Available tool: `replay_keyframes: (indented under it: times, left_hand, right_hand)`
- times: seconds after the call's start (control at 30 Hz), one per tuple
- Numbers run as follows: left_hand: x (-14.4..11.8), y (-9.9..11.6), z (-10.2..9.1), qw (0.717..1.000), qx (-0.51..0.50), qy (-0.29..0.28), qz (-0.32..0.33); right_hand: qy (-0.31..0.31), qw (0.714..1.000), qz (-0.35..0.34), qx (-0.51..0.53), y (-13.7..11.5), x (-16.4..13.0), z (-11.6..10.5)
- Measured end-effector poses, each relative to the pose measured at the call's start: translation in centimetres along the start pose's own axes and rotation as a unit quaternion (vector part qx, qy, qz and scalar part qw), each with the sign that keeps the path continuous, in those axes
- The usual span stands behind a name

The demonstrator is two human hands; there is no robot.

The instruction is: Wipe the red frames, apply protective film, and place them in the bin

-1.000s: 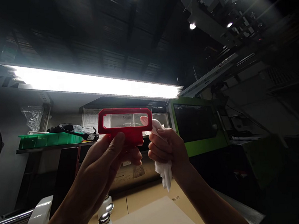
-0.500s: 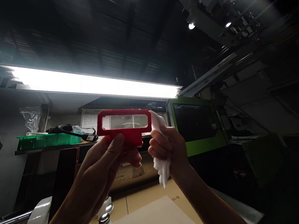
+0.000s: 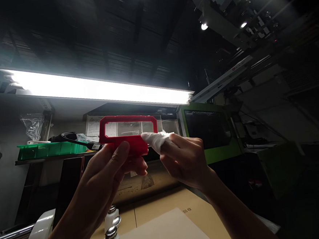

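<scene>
A red plastic frame (image 3: 135, 138) with a wide rectangular opening is held up in front of me, below the bright tube light. My left hand (image 3: 111, 170) grips its lower part, thumb on the near face and fingers behind. My right hand (image 3: 185, 156) is closed on a white cloth (image 3: 158, 139), which is draped over the extended fingertips. The cloth's tip touches the lower right part of the red frame. Part of the cloth is hidden inside the right hand.
White bottles with metal caps (image 3: 111, 234) stand on the cardboard surface (image 3: 167, 230) below. A green tray (image 3: 49, 150) with a black strapped device sits on the shelf at left. A long tube light (image 3: 100, 89) hangs above; a green machine (image 3: 219, 155) stands at right.
My right hand has turned, bringing the cloth from beside the frame's right end onto its lower right part. The cloth's hanging tail is out of sight. The frame has shifted slightly left.
</scene>
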State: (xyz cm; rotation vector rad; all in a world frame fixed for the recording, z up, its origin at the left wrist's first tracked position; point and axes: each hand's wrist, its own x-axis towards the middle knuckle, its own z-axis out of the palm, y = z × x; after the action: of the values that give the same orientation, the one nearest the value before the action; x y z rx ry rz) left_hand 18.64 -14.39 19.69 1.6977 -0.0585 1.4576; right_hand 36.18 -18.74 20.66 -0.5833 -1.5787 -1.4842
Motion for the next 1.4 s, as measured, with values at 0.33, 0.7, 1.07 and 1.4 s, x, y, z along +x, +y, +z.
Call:
replay_keyframes:
  times: [0.33, 0.7, 1.07, 1.4]
  left_hand:
    - [0.1, 0.5, 0.4, 0.999, 0.008, -0.008, 0.032]
    - [0.3, 0.4, 0.3, 0.999, 0.008, -0.010, 0.030]
    - [0.1, 0.2, -0.7, 0.998, 0.038, -0.016, 0.041]
    - [-10.1, -6.4, -8.3, 0.938, 0.236, -0.034, -0.253]
  right_hand:
    - [0.010, 0.999, 0.031, 0.031, 0.3, 0.2, -0.4]
    - [0.034, 0.985, 0.042, 0.164, 0.6, -0.2, -0.6]
    - [-0.031, 0.901, 0.107, 0.419, 0.5, -2.2, 0.4]
    - [-0.157, 0.768, 0.441, 0.436, -4.5, -9.3, 0.0]
